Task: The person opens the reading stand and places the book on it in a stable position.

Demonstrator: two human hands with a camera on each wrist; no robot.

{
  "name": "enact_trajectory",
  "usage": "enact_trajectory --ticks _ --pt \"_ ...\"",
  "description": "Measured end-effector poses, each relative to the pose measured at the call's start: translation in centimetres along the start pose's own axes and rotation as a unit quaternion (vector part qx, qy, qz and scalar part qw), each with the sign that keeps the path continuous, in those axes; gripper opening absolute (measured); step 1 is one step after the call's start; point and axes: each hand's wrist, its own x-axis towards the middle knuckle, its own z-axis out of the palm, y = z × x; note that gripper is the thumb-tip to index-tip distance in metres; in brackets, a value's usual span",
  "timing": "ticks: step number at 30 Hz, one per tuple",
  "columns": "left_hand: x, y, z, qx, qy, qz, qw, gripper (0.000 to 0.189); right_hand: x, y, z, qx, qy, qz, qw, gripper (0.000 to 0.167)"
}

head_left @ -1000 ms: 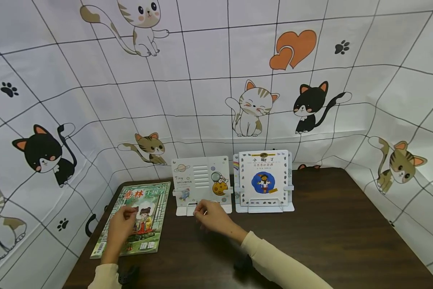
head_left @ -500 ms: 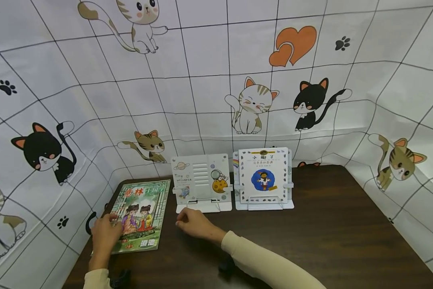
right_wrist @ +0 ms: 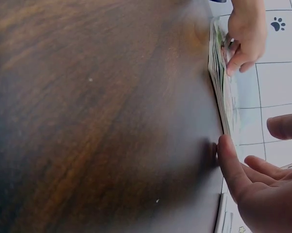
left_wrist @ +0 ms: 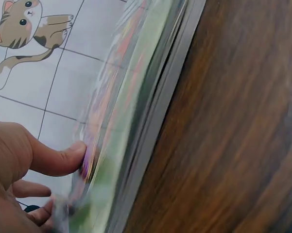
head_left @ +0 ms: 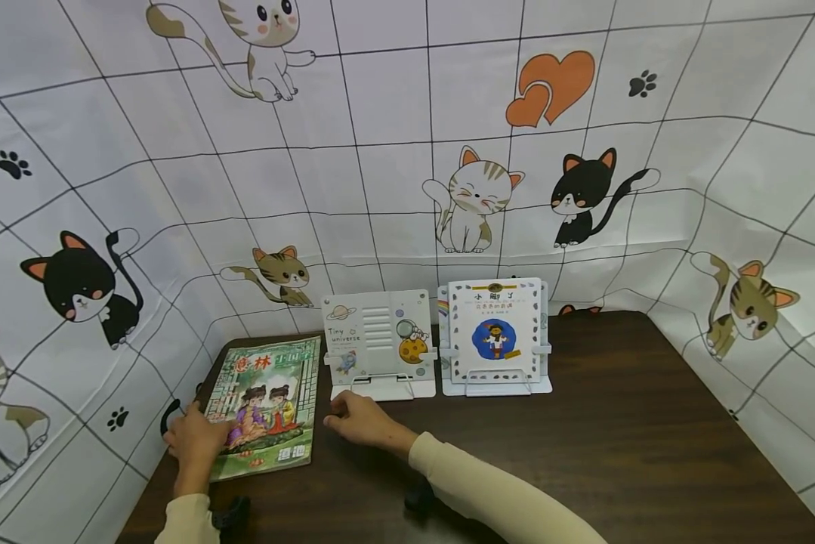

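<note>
A green magazine with two cartoon children on its cover lies on the left of the table. My left hand grips its left edge. In the left wrist view the thumb presses on the glossy cover, with the other fingers curled at the side. My right hand is just right of the magazine, thumb and fingers apart and nothing between them. From the right wrist, one fingertip shows close to the magazine's near corner.
Behind my right hand stands a white "Tiny universe" book stand. Right of it, a second white stand bears a picture book. A cat-print sheet rises behind the dark wooden table.
My left hand has come off the cover's middle to the magazine's left edge and gripped it; the magazine has shifted slightly right. My right hand has moved left and nearer, away from the stand's base.
</note>
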Motion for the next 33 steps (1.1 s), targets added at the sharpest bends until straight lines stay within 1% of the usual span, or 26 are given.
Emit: enact_trajectory --ticks 3,5,8,10,14,18,21,24,26,28,30,33 --pt "-0.2 0.0 0.1 -0.043 -0.011 0.0 0.999 0.077 0.0 0.1 0.0 0.022 -0.007 0.003 0.9997 0.04" --pt "-0.4 -0.1 0.2 -0.077 -0.01 -0.005 0.997 0.071 -0.1 0.0 0.0 0.038 -0.012 0.005 0.9992 0.04" --pt "-0.6 -0.2 0.3 -0.121 0.006 -0.008 0.9926 0.061 -0.3 -0.2 -0.1 0.053 -0.013 0.01 0.9985 0.039" --pt "-0.6 -0.2 0.3 -0.138 0.015 -0.01 0.9902 0.059 -0.3 -0.3 -0.2 0.058 -0.011 0.011 0.9982 0.038" --pt "-0.6 -0.2 0.2 -0.166 0.012 -0.01 0.986 0.057 -0.3 -0.2 -0.3 0.063 -0.01 0.014 0.9979 0.037" --pt "-0.9 0.0 -0.1 -0.191 0.016 -0.023 0.9812 0.056 -0.1 0.0 -0.3 0.07 -0.011 0.017 0.9973 0.037" --pt "-1.3 0.1 -0.3 -0.215 0.022 -0.03 0.9758 0.057 0.1 0.2 -0.1 0.075 -0.014 0.018 0.9969 0.038" --pt "-1.7 0.2 -0.5 -0.244 0.032 -0.031 0.9688 0.057 0.4 0.4 0.1 0.079 -0.017 0.02 0.9965 0.039" --pt "-1.9 0.2 -0.5 -0.269 0.042 -0.03 0.9618 0.054 0.6 0.5 0.3 0.083 -0.022 0.02 0.9961 0.041" --pt "-2.1 0.2 -0.6 -0.3 0.055 -0.027 0.9519 0.049 0.8 0.5 0.4 0.089 -0.028 0.019 0.9955 0.044" --pt "-2.2 0.1 -0.7 -0.332 0.065 -0.019 0.9409 0.043 1.1 0.4 0.6 0.096 -0.037 0.017 0.9945 0.047" --pt "-2.4 -0.1 -0.8 -0.38 0.074 -0.008 0.9218 0.035 1.3 0.3 0.8 0.12 -0.054 0.014 0.9912 0.053"
